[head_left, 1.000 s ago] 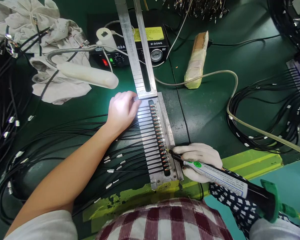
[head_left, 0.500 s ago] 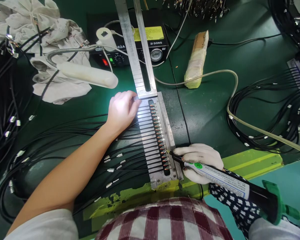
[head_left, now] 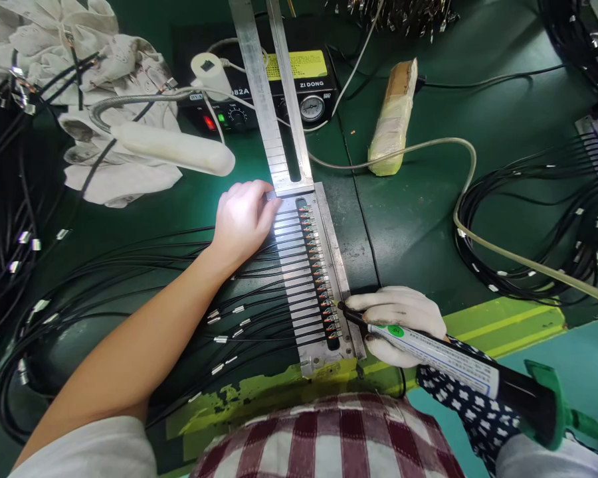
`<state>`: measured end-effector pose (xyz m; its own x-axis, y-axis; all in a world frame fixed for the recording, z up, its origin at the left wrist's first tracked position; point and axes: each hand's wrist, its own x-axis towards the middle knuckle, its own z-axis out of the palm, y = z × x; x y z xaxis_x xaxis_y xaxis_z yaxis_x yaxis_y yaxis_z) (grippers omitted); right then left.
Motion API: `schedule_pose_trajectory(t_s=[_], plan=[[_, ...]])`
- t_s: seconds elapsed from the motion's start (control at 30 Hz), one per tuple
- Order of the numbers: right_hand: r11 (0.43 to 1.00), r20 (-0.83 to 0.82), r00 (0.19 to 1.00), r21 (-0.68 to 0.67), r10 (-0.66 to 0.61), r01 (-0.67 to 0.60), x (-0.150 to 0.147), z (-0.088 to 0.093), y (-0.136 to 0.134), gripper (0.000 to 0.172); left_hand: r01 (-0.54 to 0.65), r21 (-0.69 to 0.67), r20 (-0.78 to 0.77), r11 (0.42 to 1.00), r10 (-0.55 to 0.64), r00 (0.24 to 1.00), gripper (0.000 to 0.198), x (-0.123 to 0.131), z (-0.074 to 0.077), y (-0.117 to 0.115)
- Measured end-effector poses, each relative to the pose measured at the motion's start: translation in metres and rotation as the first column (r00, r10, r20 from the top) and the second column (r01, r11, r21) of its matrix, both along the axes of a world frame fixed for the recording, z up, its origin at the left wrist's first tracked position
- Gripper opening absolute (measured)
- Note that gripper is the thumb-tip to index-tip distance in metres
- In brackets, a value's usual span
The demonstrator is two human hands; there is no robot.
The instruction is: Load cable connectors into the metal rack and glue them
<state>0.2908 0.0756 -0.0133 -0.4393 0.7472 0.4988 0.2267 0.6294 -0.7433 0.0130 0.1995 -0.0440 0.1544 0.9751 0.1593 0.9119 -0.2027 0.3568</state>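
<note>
My right hand [head_left: 403, 318], in a white glove, is wrapped round a black dispensing syringe [head_left: 438, 355] with a white label and a green end cap. Its thin tip meets the row of metal terminals [head_left: 323, 284] near the lower part. These terminals end black cables [head_left: 169, 255] lying in the slots of a metal fixture [head_left: 299, 302]. At the fixture's upper left edge, my bare left hand [head_left: 244, 216] is closed on the metal, thumb on top and other fingertips hidden.
Behind the fixture stands a black dispenser box [head_left: 194, 109] with a gauge. A white lamp [head_left: 174, 149] hangs over the left side. White cloths [head_left: 124, 73] lie at back left, a wrapped block [head_left: 393, 123] at back right. Coiled cables [head_left: 518, 259] and a pale hose [head_left: 528, 262] occupy the right.
Almost nothing differs. Both hands, the syringe and the fixture stay where they were, with the syringe tip at the same terminals.
</note>
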Motion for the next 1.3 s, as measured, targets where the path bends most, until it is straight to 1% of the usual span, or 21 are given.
schedule_pose_trajectory(t_s=[0.6,0.77,0.9,1.0,1.1,1.2,1.3], plan=[[1.000,-0.006,1.000,0.016,0.017,-0.016,0.0005,-0.0024,0.0033,0.016,0.003,0.005,-0.013,1.000,-0.003,1.000,0.024,-0.0011,-0.0009,0.0007],[1.000,-0.029,1.000,0.015,0.004,-0.003,0.0007,-0.0039,0.0024,0.016,-0.003,-0.007,-0.017,1.000,0.003,1.000,0.025,-0.0008,-0.0007,0.0002],[1.000,-0.048,0.999,0.007,0.009,-0.008,0.0014,-0.0065,0.0019,0.020,-0.010,-0.018,-0.011,1.000,0.010,1.000,0.025,-0.0007,-0.0005,-0.0003],[1.000,-0.040,0.999,-0.007,0.020,-0.020,0.0013,-0.0063,0.0029,0.023,-0.008,-0.012,-0.015,1.000,0.008,1.000,0.025,-0.0011,-0.0011,0.0001],[1.000,-0.022,1.000,-0.013,0.020,-0.020,0.0007,-0.0047,0.0045,0.021,-0.003,0.000,-0.018,1.000,0.003,1.000,0.024,-0.0014,-0.0015,0.0004],[1.000,-0.014,1.000,0.011,0.007,-0.007,0.0006,-0.0026,0.0049,0.019,-0.003,0.003,-0.017,1.000,0.003,1.000,0.024,-0.0012,-0.0014,0.0002],[0.998,-0.030,0.999,0.064,-0.011,0.013,0.0016,0.0005,0.0017,0.015,-0.004,0.000,-0.012,1.000,0.004,1.000,0.023,-0.0010,-0.0009,0.0001]])
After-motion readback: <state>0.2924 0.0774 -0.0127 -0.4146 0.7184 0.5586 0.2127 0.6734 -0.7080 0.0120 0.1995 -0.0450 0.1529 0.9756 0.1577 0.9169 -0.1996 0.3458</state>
